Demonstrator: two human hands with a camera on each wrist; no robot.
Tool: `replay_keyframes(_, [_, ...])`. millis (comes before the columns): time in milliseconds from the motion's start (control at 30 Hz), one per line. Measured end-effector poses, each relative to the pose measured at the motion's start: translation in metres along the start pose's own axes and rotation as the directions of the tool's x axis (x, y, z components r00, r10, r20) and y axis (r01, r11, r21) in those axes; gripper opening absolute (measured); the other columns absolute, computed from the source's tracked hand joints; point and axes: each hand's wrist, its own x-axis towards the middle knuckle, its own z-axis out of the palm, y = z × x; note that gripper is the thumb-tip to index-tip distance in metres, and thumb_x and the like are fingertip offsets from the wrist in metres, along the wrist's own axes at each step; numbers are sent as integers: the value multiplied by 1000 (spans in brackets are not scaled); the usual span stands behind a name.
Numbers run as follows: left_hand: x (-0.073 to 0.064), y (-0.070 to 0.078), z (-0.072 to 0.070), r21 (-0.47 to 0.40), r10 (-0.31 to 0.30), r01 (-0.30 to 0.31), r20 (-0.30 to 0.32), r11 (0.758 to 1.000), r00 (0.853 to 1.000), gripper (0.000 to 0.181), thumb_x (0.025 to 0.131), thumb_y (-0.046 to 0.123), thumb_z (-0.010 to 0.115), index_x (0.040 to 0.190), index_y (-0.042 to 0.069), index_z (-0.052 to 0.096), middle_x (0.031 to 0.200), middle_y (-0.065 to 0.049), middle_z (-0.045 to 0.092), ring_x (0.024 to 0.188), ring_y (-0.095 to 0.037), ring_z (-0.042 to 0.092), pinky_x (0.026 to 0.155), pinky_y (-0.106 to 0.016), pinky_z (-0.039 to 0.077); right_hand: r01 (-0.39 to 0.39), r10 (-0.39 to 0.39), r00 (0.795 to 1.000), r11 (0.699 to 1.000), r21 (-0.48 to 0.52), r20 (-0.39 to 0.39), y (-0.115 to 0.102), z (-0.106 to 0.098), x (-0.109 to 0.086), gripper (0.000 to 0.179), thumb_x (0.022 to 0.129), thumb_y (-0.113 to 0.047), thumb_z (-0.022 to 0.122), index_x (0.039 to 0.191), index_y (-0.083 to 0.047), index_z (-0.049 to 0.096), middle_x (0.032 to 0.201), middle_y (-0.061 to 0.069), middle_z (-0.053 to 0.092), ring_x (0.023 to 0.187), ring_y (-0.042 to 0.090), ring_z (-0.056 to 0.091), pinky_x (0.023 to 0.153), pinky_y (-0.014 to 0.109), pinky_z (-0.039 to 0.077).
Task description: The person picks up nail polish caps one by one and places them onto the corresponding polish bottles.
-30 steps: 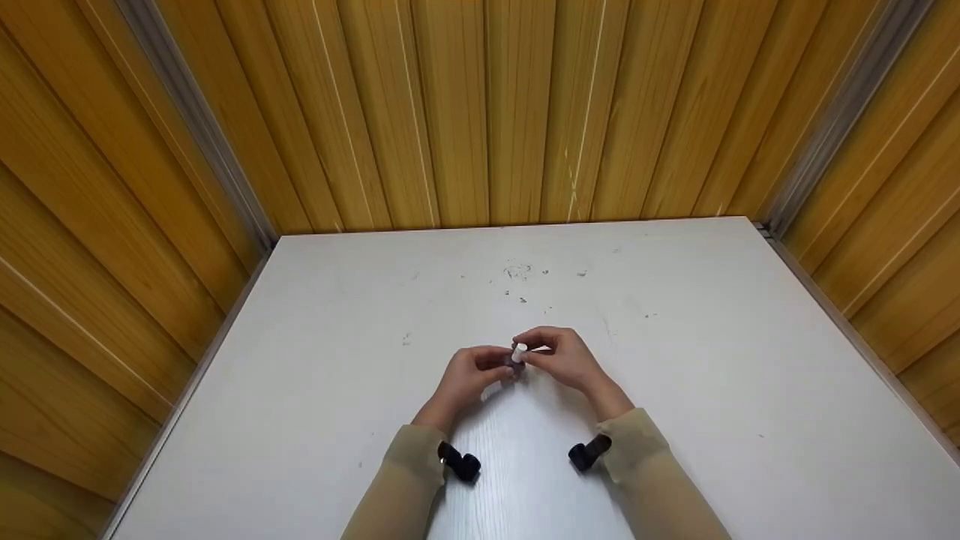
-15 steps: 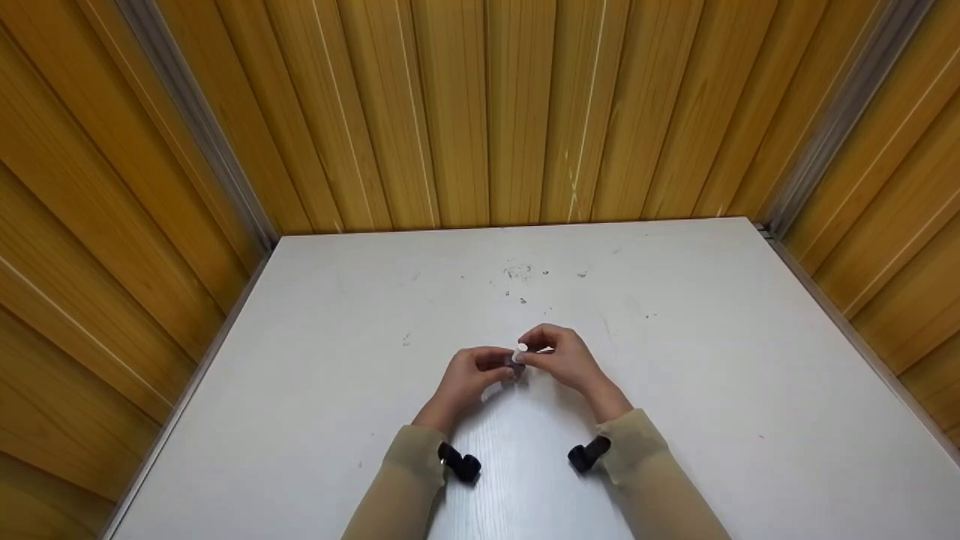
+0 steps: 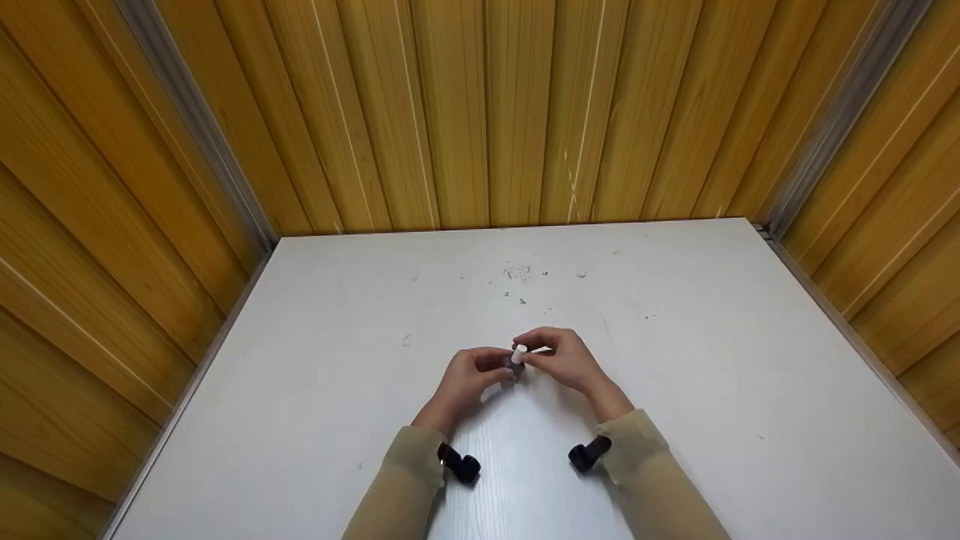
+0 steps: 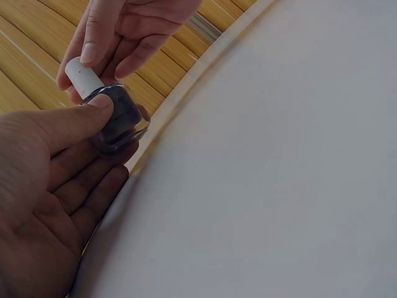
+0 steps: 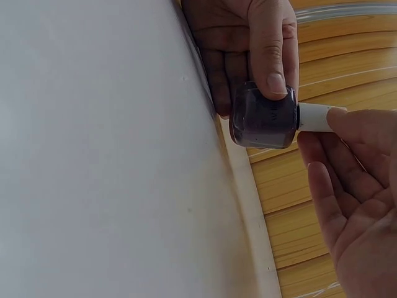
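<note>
A small bottle of dark purple nail polish with a white cap is between the two hands. The left hand pinches the glass body between thumb and fingers. On the cap are the thumb and fingertips of the right hand. In the right wrist view the cap sits against the bottle's neck, with a thin dark ring at the join. Seen from the head, the cap points up and slightly tilted, while fingers partly hide the bottle body.
Both hands are over a white table with scattered dark marks toward its back. Wood-patterned panels stand behind and on both sides. Each sleeve cuff carries a small black camera.
The right hand's fingers shift slightly around the white cap, first a little up and then back. The left hand and the bottle stay nearly in place.
</note>
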Motion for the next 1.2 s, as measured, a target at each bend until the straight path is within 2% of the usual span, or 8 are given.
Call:
replay_keyframes(300, [2, -3, 0, 17, 18, -18, 3, 1000, 1000, 28, 90, 5, 77, 118, 3, 76, 110, -16, 78, 104, -22, 74, 88, -26, 59, -18, 17, 999, 1000, -18, -35, 1, 1, 0, 21, 91, 0, 74, 109, 10, 71, 109, 28, 73, 103, 30, 70, 80, 17, 56])
replay_keyframes(500, [1, -2, 1, 9, 24, -24, 5, 1000, 1000, 28, 90, 3, 77, 118, 1, 75, 110, -17, 78, 103, -24, 75, 88, -26, 60, -59, 53, 994, 996, -61, -94, 27, 6, 9, 19, 88, -4, 79, 103, 6, 72, 104, 24, 74, 97, 22, 68, 78, 18, 54])
replay_keyframes(600, [1, -1, 1, 21, 11, -11, 2, 1000, 1000, 28, 90, 4, 77, 118, 2, 75, 111, -16, 78, 104, -23, 75, 89, -27, 60, -65, 59, 993, 996, -58, -98, 37, 5, 12, 24, 88, -9, 81, 107, 2, 73, 107, 21, 74, 99, 20, 69, 80, 19, 55])
replay_keyframes(800, [-1, 1, 0, 37, -1, 1, -9, 999, 1000, 29, 90, 6, 77, 119, 2, 75, 113, -15, 78, 107, -25, 74, 92, -30, 59, -30, 31, 999, 1000, 6, -30, 40, 1, 12, 34, 91, -12, 79, 121, 3, 72, 118, 20, 73, 107, 23, 70, 85, 21, 59])
replay_keyframes(1033, [1, -1, 0, 35, 2, -2, -16, 999, 1000, 29, 90, 6, 78, 119, 0, 75, 112, -17, 78, 107, -27, 75, 94, -32, 60, -2, 2, 1000, 1000, -17, -5, 39, 2, 13, 25, 93, 2, 70, 118, 8, 72, 117, 27, 72, 110, 36, 68, 85, 18, 57])
replay_keyframes(1200, [0, 0, 0, 32, -5, 6, -10, 999, 1000, 29, 90, 6, 78, 119, 1, 75, 112, -15, 78, 106, -23, 75, 92, -28, 59, -21, 20, 1000, 999, -40, -21, 38, 3, 14, 23, 93, 4, 69, 115, 10, 72, 114, 28, 72, 108, 37, 68, 84, 17, 56])
